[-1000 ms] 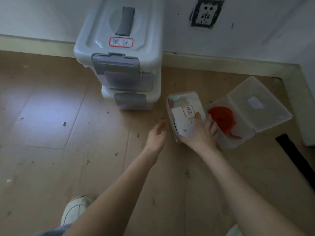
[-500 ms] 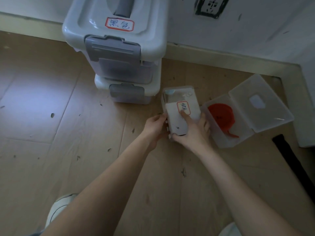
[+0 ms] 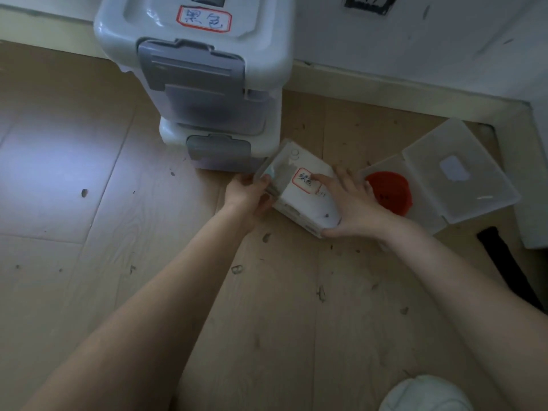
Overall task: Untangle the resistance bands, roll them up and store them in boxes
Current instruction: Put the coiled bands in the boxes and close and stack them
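Now both hands (image 3: 296, 200) clasped round the labelled box (image 3: 299, 197); previously only the right.

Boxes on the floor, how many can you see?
4. Two big grey boxes are stacked by the wall, upper on lower. A small closed box sits between both hands. An open box with a red roll lies right. More may be hidden.

Both bare forearms reach forward and converge. The left hand (image 3: 247, 193) grips the small box (image 3: 299, 192) at its left edge with curled fingers; the right hand (image 3: 354, 204) lies spread across its lid, thumb hooked under the near corner.
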`<state>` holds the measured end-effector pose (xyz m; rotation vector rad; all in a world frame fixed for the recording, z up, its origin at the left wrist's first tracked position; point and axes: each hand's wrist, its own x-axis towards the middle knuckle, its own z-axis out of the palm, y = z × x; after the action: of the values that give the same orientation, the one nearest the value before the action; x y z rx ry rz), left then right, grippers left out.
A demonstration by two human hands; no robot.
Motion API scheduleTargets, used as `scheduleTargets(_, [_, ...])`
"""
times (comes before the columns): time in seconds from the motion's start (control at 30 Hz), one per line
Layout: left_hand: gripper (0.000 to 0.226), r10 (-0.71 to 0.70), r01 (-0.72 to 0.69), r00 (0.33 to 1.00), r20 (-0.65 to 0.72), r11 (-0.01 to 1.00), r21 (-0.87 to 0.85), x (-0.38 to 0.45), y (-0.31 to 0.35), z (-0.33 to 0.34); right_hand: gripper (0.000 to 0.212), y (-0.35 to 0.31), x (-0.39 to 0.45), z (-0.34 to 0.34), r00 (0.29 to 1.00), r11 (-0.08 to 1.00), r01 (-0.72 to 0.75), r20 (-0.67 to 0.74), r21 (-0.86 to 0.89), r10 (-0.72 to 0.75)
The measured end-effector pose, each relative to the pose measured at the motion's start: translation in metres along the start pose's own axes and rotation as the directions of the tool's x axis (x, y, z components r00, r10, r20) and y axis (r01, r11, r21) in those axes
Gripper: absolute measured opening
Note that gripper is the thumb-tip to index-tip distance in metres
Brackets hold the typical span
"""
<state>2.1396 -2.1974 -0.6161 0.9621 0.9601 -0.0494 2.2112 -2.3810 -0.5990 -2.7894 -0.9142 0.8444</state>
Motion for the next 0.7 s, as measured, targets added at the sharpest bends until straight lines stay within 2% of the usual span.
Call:
scheduleTargets(0.1, [0.024,-0.016,0.016,1.0,-0.003,0.999,0.032,-0.002,0.001,-0.001,0.119,-0.009,-0.004,0.02,0.998,0.996,-0.053,-0.048,-0.076,0.049])
scheduleTargets(0.33, [0.015,0.074,-0.073,0.997,-0.017,0.997,0.028,-0.004,-0.011,-0.003,0.101,-0.027,-0.01,0.049,0.981,0.969,-0.089,-0.189,-0.23,0.045])
scheduleTargets(0.43, [0.029,0.05,-0.05,0.998,0.03,0.999,0.019,-0.006,-0.015,-0.001,0.091,-0.035,-0.012,0.059,0.963,0.954,-0.134,-0.261,-0.27,0.062])
scheduleTargets(0.5, [0.043,0.047,-0.05,0.998,0.051,0.998,0.049,-0.007,-0.023,0.002,0.088,-0.034,-0.009,0.058,0.967,0.954,-0.139,-0.243,-0.266,0.073])
scheduleTargets(0.6, [0.052,0.07,-0.068,0.997,-0.011,0.988,0.137,-0.007,-0.027,0.007,0.094,-0.032,-0.009,0.053,0.978,0.952,-0.124,-0.195,-0.281,0.07])
scheduleTargets(0.7, [0.061,0.091,-0.083,0.995,-0.03,0.976,0.199,-0.005,-0.028,0.001,0.092,-0.029,-0.007,0.038,0.982,0.981,-0.122,-0.163,-0.149,0.097])
